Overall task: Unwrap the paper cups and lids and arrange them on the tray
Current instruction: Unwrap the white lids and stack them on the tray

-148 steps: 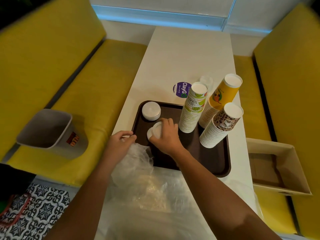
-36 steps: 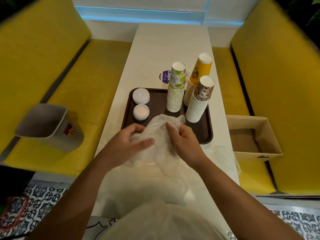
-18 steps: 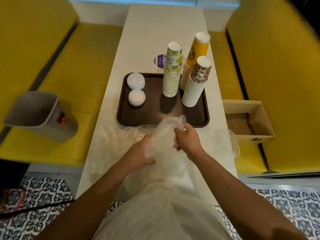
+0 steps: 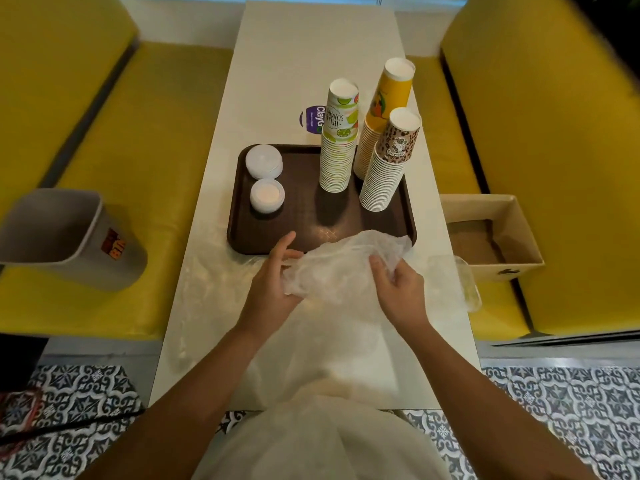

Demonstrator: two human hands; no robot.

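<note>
- Grey bin: on the left seat.
- Brown tray: on the bench.
- Far lid stack, near lid stack: tray's left side.
- Left hand: curled round the left end of the plastic wrap, at the tray's near edge.
- Three cup stacks: inverted, tray's right side.
- Right hand: pinching the wrap's right side.
- Cardboard box: on the right seat.

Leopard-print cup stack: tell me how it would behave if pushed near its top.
Likely to tip: the leopard-print cup stack is tall and narrow on a small base. Probably light, being paper cups. It stands near the tray edge, so a topple could spill cups onto the table.
</note>
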